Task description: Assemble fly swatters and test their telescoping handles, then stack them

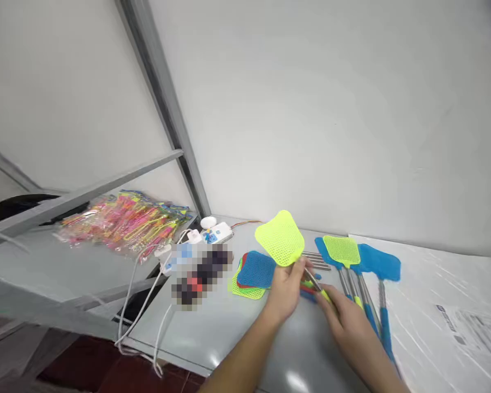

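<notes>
Both my hands are on one fly swatter with a yellow-green mesh head and a metal rod, raised above the table. My left hand closes around its neck, just below the head. Lower down, my right hand grips the yellow-green handle end. Behind my left hand lies a small stack of loose swatter heads, a blue head on top, with red and green edges showing under it. Several metal rods rest beyond my hands. On the right, swatters with rods lie side by side, one yellow-green swatter over blue swatters.
Left of the stack are a white power strip and a pixelated dark patch. White cables hang over the table's left edge. Bagged colourful items pile on the left shelf. A white printed plastic sheet covers the right side.
</notes>
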`<move>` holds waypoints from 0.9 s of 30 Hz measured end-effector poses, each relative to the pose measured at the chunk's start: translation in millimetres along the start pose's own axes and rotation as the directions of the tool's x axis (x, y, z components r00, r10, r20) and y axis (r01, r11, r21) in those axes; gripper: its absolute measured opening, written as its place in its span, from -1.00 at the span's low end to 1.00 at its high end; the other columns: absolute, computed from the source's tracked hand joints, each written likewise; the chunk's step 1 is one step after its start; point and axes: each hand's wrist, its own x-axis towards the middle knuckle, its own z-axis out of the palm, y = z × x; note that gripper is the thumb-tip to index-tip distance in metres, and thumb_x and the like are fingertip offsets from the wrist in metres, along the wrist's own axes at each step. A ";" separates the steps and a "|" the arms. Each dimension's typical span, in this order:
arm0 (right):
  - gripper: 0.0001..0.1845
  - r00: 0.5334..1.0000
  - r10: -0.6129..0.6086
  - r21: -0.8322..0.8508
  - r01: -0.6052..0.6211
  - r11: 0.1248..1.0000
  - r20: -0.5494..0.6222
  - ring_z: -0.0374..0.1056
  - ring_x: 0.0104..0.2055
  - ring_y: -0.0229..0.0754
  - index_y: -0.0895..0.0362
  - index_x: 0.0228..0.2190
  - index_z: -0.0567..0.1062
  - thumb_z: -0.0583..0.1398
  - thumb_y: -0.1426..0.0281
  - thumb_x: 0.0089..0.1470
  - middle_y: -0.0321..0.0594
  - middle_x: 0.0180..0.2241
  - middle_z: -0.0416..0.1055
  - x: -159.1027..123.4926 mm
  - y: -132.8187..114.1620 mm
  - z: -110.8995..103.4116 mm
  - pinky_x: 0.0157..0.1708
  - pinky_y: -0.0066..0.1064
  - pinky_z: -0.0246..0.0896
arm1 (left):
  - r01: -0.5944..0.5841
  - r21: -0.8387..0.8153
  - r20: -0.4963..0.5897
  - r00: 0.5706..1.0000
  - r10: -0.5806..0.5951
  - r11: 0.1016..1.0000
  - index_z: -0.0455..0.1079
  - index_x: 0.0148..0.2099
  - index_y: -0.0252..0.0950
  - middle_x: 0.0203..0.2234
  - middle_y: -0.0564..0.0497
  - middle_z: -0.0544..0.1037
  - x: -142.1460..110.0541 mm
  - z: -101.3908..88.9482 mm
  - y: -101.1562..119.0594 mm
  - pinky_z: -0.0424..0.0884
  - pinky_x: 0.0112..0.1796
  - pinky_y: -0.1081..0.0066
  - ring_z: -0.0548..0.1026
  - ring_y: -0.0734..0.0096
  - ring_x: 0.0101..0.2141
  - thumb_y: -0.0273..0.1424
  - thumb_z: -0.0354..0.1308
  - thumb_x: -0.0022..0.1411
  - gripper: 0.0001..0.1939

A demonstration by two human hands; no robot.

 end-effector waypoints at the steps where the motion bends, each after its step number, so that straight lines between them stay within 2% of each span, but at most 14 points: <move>1: -0.60 1.000 0.000 0.002 0.000 1.000 0.002 0.45 -0.13 -0.07 0.05 -0.10 0.42 -0.05 0.11 0.26 -0.16 -0.13 0.52 -2.6 3.2 -1.7 -0.20 -0.35 0.29 | -0.010 -0.005 -0.024 1.000 0.009 1.000 0.49 -0.27 -0.36 -0.48 -0.02 0.51 1.3 -4.6 -1.0 0.37 -0.33 0.42 0.44 0.40 -0.45 -0.15 0.14 0.27 -0.66; 6: -0.64 1.000 -0.027 -0.015 0.026 1.000 -0.016 0.47 -0.26 -0.10 0.00 -0.20 0.43 -0.04 0.10 0.25 -0.23 -0.26 0.54 -10.8 8.0 -8.0 -0.32 -0.40 0.29 | -0.043 -0.074 -0.080 0.996 0.037 0.996 0.44 -0.29 -0.31 -0.42 -0.01 0.49 3.4 -16.4 -5.0 0.35 -0.27 0.44 0.43 0.40 -0.34 -0.15 0.07 0.32 -0.67; 9: -0.66 0.999 -0.039 -0.048 0.038 0.998 -0.021 0.46 -0.34 -0.09 0.01 -0.21 0.41 -0.04 0.10 0.26 -0.24 -0.32 0.53 -10.6 2.0 -9.3 -0.38 -0.38 0.26 | -0.032 -0.139 -0.052 0.998 0.025 0.990 0.41 -0.32 -0.31 -0.37 -0.04 0.47 1.8 -13.2 -6.7 0.37 -0.27 0.43 0.43 0.38 -0.30 -0.14 0.02 0.35 -0.64; 15: -0.66 1.000 -0.015 -0.062 0.015 0.998 -0.005 0.42 -0.43 -0.06 0.05 -0.28 0.35 -0.08 0.12 0.27 -0.24 -0.48 0.47 -7.8 -4.7 1.1 -0.44 -0.36 0.17 | 0.077 -0.203 0.044 0.997 -0.070 0.976 0.39 -0.31 -0.34 -0.39 -0.09 0.50 -0.9 -8.6 -9.4 0.40 -0.31 0.39 0.48 0.33 -0.32 -0.12 0.03 0.34 -0.62; 23: -0.63 0.999 -0.015 0.002 0.015 1.000 -0.030 0.45 -0.42 -0.04 0.07 -0.15 0.37 -0.12 0.16 0.30 -0.21 -0.49 0.48 -17.5 -3.4 17.5 -0.50 -0.40 0.09 | 0.077 -0.182 0.043 0.997 -0.071 0.980 0.38 -0.34 -0.35 -0.44 -0.08 0.51 -2.3 -13.6 -8.4 0.40 -0.37 0.41 0.48 0.35 -0.41 -0.13 0.09 0.30 -0.64; 27: -0.62 1.000 0.006 0.007 -0.005 1.000 -0.026 0.42 -0.44 -0.04 0.08 -0.18 0.35 -0.14 0.16 0.30 -0.22 -0.50 0.45 -23.6 -6.5 22.6 -0.50 -0.40 0.05 | 0.041 -0.181 0.009 0.999 -0.040 0.983 0.36 -0.35 -0.33 -0.44 -0.05 0.50 -3.6 -13.0 -7.0 0.38 -0.38 0.43 0.47 0.36 -0.41 -0.12 0.09 0.30 -0.64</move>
